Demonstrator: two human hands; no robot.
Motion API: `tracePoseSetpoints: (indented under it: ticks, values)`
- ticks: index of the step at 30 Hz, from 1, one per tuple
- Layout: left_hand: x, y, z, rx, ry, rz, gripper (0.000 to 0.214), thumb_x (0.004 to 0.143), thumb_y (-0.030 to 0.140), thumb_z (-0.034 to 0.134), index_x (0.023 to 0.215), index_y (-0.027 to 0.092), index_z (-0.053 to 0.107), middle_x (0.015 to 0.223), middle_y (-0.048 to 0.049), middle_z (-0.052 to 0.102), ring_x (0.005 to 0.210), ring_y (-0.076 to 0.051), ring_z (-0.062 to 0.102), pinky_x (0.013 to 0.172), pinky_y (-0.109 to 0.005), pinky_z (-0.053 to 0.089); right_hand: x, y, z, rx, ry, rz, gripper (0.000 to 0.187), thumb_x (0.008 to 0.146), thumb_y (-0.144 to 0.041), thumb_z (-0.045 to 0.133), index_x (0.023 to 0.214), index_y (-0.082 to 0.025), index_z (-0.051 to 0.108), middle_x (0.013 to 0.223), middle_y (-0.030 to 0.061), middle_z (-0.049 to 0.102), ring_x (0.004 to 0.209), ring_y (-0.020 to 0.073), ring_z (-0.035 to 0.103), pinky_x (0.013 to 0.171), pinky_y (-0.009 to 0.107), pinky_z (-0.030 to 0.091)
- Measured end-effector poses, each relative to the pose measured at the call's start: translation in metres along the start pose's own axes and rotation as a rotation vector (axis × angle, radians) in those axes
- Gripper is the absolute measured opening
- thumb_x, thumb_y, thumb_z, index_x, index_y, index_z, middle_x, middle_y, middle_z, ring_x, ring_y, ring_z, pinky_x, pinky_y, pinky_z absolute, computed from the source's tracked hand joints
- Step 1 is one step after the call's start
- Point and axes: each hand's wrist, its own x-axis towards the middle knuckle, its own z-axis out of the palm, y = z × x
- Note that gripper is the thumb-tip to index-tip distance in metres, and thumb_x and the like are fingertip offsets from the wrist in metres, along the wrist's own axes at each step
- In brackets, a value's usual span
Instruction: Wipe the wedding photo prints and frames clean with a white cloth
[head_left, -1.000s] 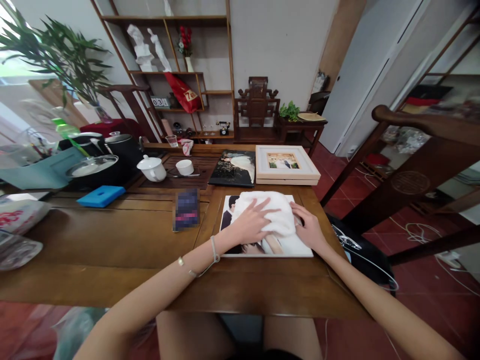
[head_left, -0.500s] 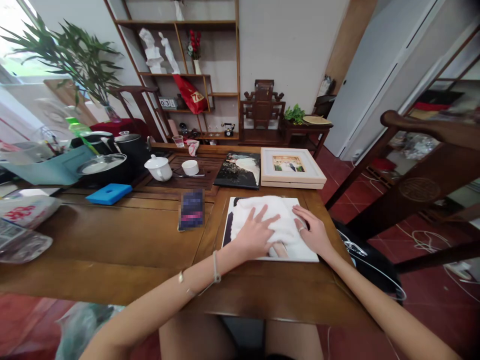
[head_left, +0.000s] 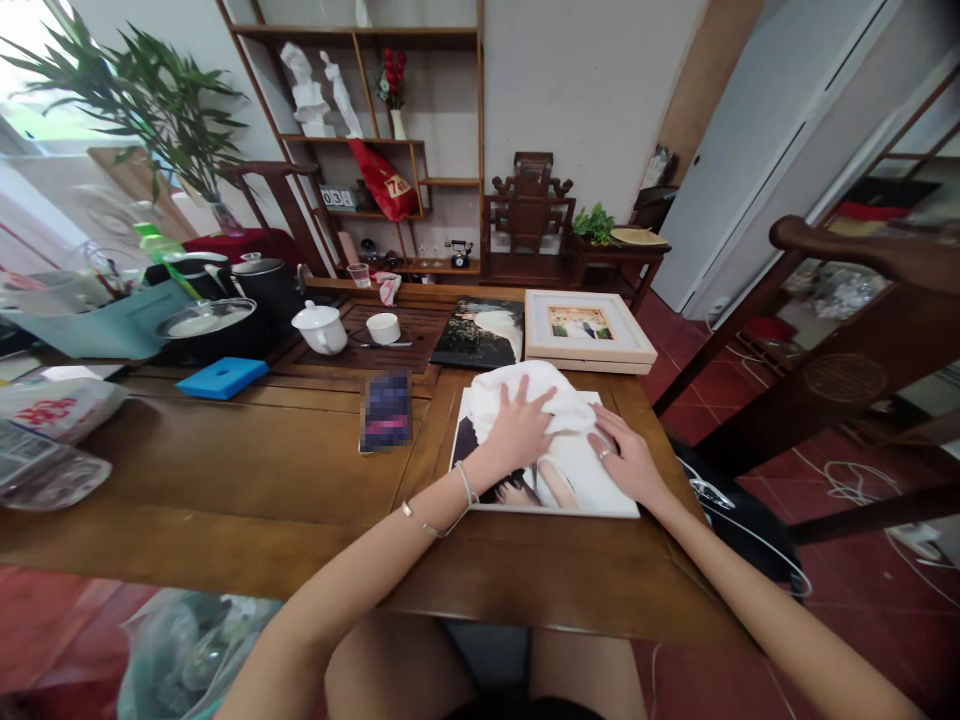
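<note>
A large photo print (head_left: 577, 480) lies flat on the wooden table (head_left: 225, 470) in front of me. A white cloth (head_left: 525, 385) is bunched on its far half. My left hand (head_left: 517, 430) presses flat on the cloth with fingers spread. My right hand (head_left: 626, 460) rests flat on the print's right side, fingers stretched out beside the cloth, a ring on one finger.
A framed photo (head_left: 589, 330) and a dark print (head_left: 480, 335) lie beyond. A phone (head_left: 386, 412) stands to the left. Further left are a tea tray with teapot (head_left: 321, 328) and cup (head_left: 383, 327), a blue block (head_left: 222, 377), pots and bags. A wooden chair (head_left: 840, 340) stands right.
My left hand has pushed the cloth away toward the print's far edge, bunching it and uncovering the near part of the picture. My right hand stays on the print.
</note>
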Motion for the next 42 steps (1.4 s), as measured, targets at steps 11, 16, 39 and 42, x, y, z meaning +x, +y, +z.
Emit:
tracePoseSetpoints:
  ticks: [11, 16, 39, 42]
  values:
    - [-0.105, 0.047, -0.014, -0.069, -0.026, 0.292, 0.029, 0.088, 0.034, 0.055, 0.111, 0.026, 0.071, 0.158, 0.0025, 0.03, 0.145, -0.044, 0.02, 0.112, -0.066, 0.026, -0.002, 0.008, 0.003, 0.062, 0.021, -0.013, 0.037, 0.091, -0.029, 0.048, 0.124, -0.023, 0.066, 0.136, 0.0091, 0.059, 0.13, 0.0267, 0.05, 0.112, 0.052, 0.035]
    - [-0.072, -0.019, -0.014, -0.05, -0.067, 0.031, 0.028, 0.089, 0.03, 0.054, 0.109, 0.023, 0.072, 0.153, 0.0004, 0.041, 0.144, -0.04, 0.026, 0.112, -0.062, 0.028, -0.001, 0.005, 0.004, 0.028, 0.021, -0.017, 0.038, 0.092, -0.027, 0.047, 0.125, -0.02, 0.065, 0.135, 0.0114, 0.059, 0.13, 0.0267, 0.05, 0.113, 0.052, 0.035]
    - [-0.128, -0.019, -0.023, -0.084, -0.038, 0.093, 0.024, 0.082, 0.019, 0.054, 0.096, 0.019, 0.074, 0.153, -0.0034, 0.041, 0.146, -0.038, 0.023, 0.115, -0.06, 0.026, 0.0, -0.001, 0.003, -0.014, 0.021, 0.002, 0.04, 0.088, -0.032, 0.054, 0.123, -0.018, 0.066, 0.134, 0.0137, 0.06, 0.129, 0.0278, 0.051, 0.111, 0.053, 0.037]
    - [-0.083, -0.042, -0.023, -0.05, -0.053, 0.001, 0.028, 0.089, 0.022, 0.05, 0.099, 0.014, 0.074, 0.149, -0.0092, 0.046, 0.143, -0.041, 0.029, 0.111, -0.062, 0.032, 0.0, -0.001, 0.003, -0.019, 0.016, -0.008, 0.042, 0.087, -0.034, 0.057, 0.124, -0.016, 0.065, 0.135, 0.0151, 0.059, 0.128, 0.0277, 0.052, 0.111, 0.051, 0.038]
